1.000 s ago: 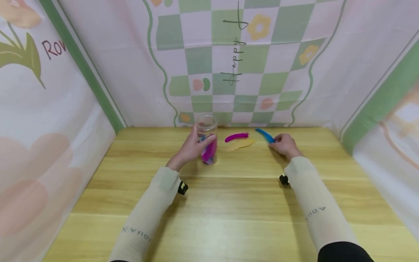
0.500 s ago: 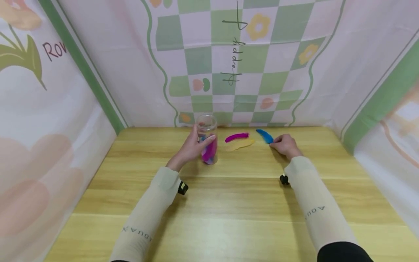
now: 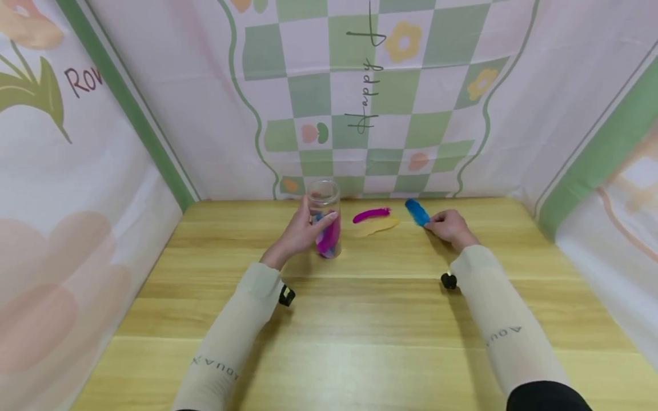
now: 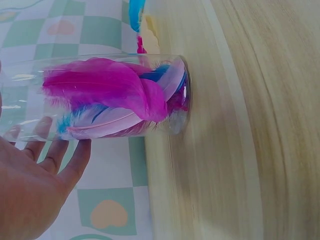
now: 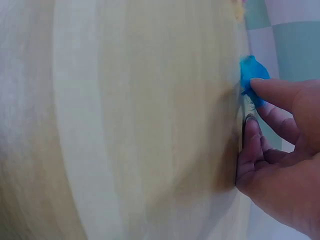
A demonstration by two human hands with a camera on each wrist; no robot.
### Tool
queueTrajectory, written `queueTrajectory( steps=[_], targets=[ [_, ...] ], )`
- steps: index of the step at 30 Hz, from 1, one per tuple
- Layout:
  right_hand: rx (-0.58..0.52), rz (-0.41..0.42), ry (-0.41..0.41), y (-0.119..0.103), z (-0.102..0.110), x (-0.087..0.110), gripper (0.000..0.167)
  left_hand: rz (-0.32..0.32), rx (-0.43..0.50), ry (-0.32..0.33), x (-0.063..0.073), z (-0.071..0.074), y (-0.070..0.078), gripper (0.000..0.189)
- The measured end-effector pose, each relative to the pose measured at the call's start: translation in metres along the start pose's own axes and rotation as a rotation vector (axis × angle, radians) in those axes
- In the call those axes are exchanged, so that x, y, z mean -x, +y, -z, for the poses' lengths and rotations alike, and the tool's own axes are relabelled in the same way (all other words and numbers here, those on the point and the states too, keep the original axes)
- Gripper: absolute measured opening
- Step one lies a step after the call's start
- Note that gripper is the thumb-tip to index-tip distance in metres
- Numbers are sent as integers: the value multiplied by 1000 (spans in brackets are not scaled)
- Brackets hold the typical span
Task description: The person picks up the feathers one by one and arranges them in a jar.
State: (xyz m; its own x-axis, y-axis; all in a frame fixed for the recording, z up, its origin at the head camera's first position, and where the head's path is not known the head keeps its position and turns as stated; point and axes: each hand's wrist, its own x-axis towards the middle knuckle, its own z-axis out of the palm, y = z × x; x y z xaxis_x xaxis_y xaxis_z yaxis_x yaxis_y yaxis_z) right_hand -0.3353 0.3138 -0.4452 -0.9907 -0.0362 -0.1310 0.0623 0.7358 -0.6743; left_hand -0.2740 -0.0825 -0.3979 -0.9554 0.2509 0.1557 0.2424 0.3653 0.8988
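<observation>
Blue feather (image 3: 417, 212) is right of the jar (image 3: 324, 203), its near end pinched in the right grip (image 3: 450, 226). The left grip (image 3: 300, 232) clamps round the jar, upright on the counter (image 3: 339, 325) with mixed feathers (image 4: 107, 89) inside. Just right of the jar lie a magenta feather (image 3: 371, 215) and a yellow feather (image 3: 377, 227).

So the blue feather (image 3: 417, 213) pinched in the right hand (image 3: 449, 227) has rolled round: a second ago it was a skinny sliver, now way more of its flat side shows. Its tip's swung a bit right too, and the right sleeve (image 3: 506, 311) has nudged slightly outward.
</observation>
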Motion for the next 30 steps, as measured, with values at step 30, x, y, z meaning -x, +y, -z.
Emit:
queueTrajectory(
  steps=[30],
  targets=[
    [-526, 5, -92, -9, 17, 4, 41, -7, -10, -9, 0, 1, 0, 72]
  ],
)
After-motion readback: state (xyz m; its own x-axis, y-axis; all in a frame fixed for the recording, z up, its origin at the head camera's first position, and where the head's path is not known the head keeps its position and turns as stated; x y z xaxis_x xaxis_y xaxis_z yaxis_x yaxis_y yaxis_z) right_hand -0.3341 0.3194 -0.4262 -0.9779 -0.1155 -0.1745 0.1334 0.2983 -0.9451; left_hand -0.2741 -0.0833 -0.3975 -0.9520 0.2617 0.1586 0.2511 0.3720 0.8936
